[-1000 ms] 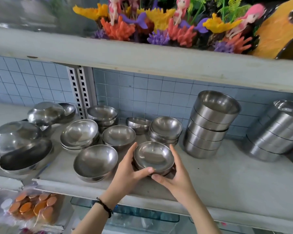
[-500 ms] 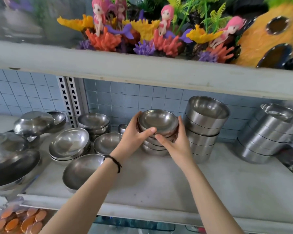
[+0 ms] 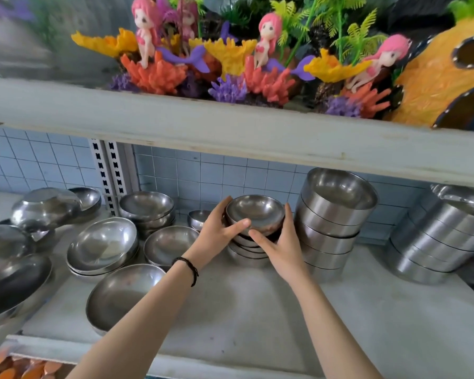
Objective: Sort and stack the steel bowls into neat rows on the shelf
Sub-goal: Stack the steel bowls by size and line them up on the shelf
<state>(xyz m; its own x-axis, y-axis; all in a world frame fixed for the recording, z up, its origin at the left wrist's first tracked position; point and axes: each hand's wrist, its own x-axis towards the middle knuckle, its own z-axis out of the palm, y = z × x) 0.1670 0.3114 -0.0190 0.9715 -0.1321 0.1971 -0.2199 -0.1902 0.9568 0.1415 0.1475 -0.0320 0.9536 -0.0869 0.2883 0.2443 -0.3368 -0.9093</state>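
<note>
- Bowls are crowding the far left of the shelf [image 3: 257, 318], a large dark bowl [image 3: 11, 285] lying at the edge with a tipped bowl [image 3: 45, 206] behind it.
- Further right, a nested pair [image 3: 103, 246] is sitting behind a single wide bowl [image 3: 121, 294] near the shelf's front lip.
- Left hand [image 3: 216, 233], a dark cord bracelet [image 3: 188, 266] circling its wrist, is cupping the left side of a small bowl [image 3: 255, 212], its fingers curling round the far rim and the thumb pressing the near rim.
- That bowl is sitting atop a short stack of similar bowls [image 3: 246, 250] at mid-shelf, near the tiled back wall [image 3: 230, 176].
- Right hand [image 3: 282, 247] is gripping the bowl's right side, fingers wrapped up the wall, thumb on the front.
- Two tall stacks of straight-sided bowls, one [image 3: 331, 222] just beside the right hand and another [image 3: 443, 236] at the far right, are leaning slightly.
</note>
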